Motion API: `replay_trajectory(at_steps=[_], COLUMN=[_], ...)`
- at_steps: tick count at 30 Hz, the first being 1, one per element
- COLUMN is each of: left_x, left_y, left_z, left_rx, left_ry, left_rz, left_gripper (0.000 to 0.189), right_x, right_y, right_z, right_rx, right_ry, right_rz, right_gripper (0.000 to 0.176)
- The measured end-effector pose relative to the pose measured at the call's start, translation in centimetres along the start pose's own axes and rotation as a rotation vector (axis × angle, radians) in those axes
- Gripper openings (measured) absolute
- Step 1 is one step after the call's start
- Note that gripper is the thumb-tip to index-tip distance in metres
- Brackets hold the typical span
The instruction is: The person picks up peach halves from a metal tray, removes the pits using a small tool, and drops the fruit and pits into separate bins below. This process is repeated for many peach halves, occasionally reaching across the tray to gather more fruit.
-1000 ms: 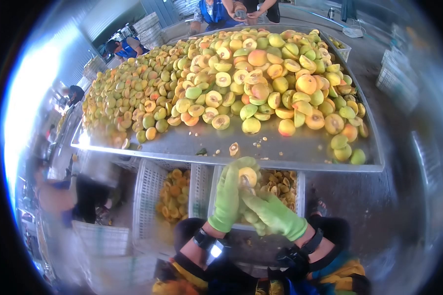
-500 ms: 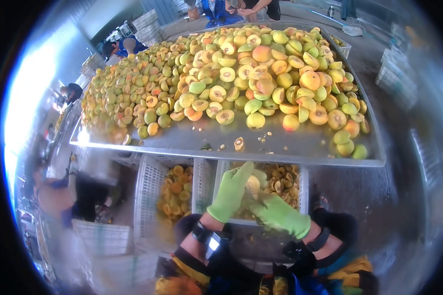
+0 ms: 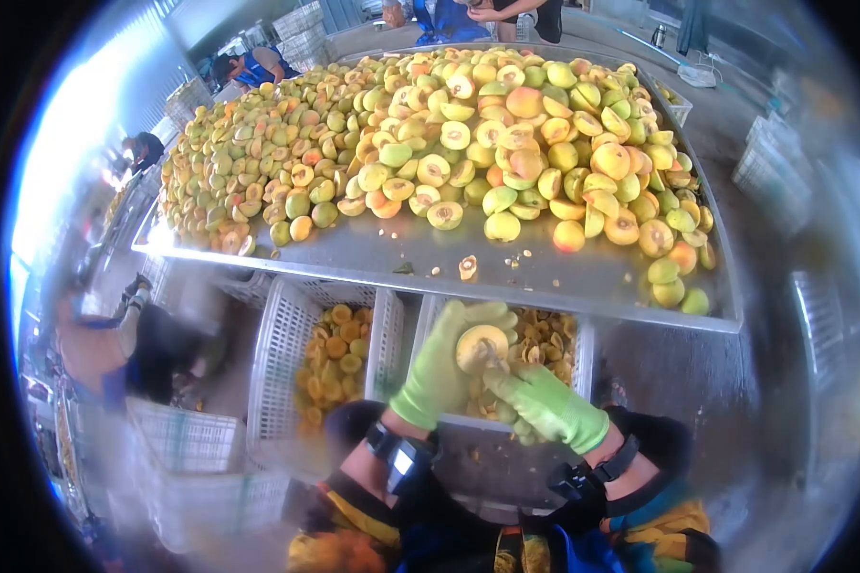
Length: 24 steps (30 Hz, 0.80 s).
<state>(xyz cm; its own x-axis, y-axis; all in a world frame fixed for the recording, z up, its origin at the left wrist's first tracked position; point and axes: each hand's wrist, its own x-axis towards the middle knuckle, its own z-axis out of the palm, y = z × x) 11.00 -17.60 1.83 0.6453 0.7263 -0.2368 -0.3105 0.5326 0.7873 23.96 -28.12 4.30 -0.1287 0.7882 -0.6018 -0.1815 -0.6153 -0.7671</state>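
Observation:
My left hand (image 3: 440, 368), in a light green glove, holds a halved yellow peach (image 3: 481, 348) with its cut face toward me. My right hand (image 3: 545, 401), gloved alike, has its fingers closed at the lower right edge of that cut face. What it grips there is too small and blurred to make out. Both hands are above a white crate (image 3: 587, 353) with peach stones and scraps (image 3: 547, 349) in it. Just beyond them, the metal table (image 3: 354, 256) bears a big heap of halved and whole peaches (image 3: 444, 215).
Left of my hands stands a white crate (image 3: 282, 358) holding peach halves (image 3: 335, 358). Another white crate (image 3: 187, 449) is at lower left. A person (image 3: 144, 344) is at the left, and others are beyond the table. Small scraps (image 3: 467, 267) lie near the table's front edge.
The peach half has turned so its cut face shows more fully. My right hand's fingers have come up against it. The view has shifted slightly.

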Motion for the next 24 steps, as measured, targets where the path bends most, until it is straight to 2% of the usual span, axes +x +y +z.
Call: replay_trajectory(at_steps=[3, 5, 7, 8, 9, 11, 13, 14, 15, 17, 18, 20, 21, 23, 24], left_x=[0.2, 0.2, 0.6, 0.9, 1.2, 1.6, 2.0, 1.9, 1.9, 1.9, 1.7, 0.8, 0.7, 0.6, 0.5], left_y=[-1.7, -1.3, -1.6, -1.5, -1.4, -0.9, -0.1, 0.1, 0.3, 0.6, 0.5, -0.4, -1.1, -2.4, -2.0], left_z=[-1.5, -1.1, -1.2, -1.5, -2.0, -3.0, -3.3, -3.1, -2.8, -2.2, -1.5, -0.3, -0.5, -1.5, -1.5], left_rx=[0.049, 0.055, 0.243, 0.241, 0.353, 0.462, 0.689, 0.905, 0.904, 0.371, 0.374, -0.12, -0.116, 0.135, 0.163], left_ry=[-0.001, 0.037, 0.072, 0.071, 0.03, -0.012, -0.159, -0.258, -0.258, -0.057, -0.06, 0.067, 0.062, 0.078, 0.091], left_rz=[0.082, 0.062, 0.098, 0.095, 0.063, 0.026, -0.208, 0.014, 0.013, -0.356, -0.354, -0.086, -0.085, 0.129, 0.104], left_gripper=[0.058, 0.054, 0.052, 0.052, 0.049, 0.046, 0.044, 0.047, 0.047, 0.045, 0.045, 0.053, 0.053, 0.052, 0.049], right_x=[0.2, 2.9, 5.1, 5.8, 5.4, 4.2, 4.2, 4.2, 4.8, 6.4, 5.7, 2.9, 2.1, 1.3, 2.7], right_y=[0.2, 3.8, 7.2, 8.2, 7.6, 6.1, 6.2, 6.3, 7.1, 9.1, 7.7, 2.7, 1.4, 0.0, 2.3], right_z=[0.9, 0.4, 0.1, -0.2, -0.1, 0.5, 1.0, 1.1, 0.9, 0.4, 0.4, 0.6, 0.8, 1.3, 1.2], right_rx=[-0.05, -0.573, -1.084, -1.34, -1.342, -1.143, -1.081, -1.016, -1.016, -1.137, -1.137, -0.716, -0.714, -0.262, -0.26], right_ry=[0.0, 0.215, 0.432, 0.541, 0.541, 0.397, 0.379, 0.363, 0.363, 0.504, 0.509, 0.303, 0.308, 0.124, 0.116], right_rz=[-0.007, -0.399, -0.791, -0.993, -0.99, -0.698, -0.664, -0.634, -0.632, -0.734, -0.736, -0.365, -0.369, -0.084, -0.081], right_gripper=[0.036, 0.029, 0.024, 0.021, 0.021, 0.021, 0.019, 0.018, 0.018, 0.021, 0.021, 0.017, 0.017, 0.019, 0.019])
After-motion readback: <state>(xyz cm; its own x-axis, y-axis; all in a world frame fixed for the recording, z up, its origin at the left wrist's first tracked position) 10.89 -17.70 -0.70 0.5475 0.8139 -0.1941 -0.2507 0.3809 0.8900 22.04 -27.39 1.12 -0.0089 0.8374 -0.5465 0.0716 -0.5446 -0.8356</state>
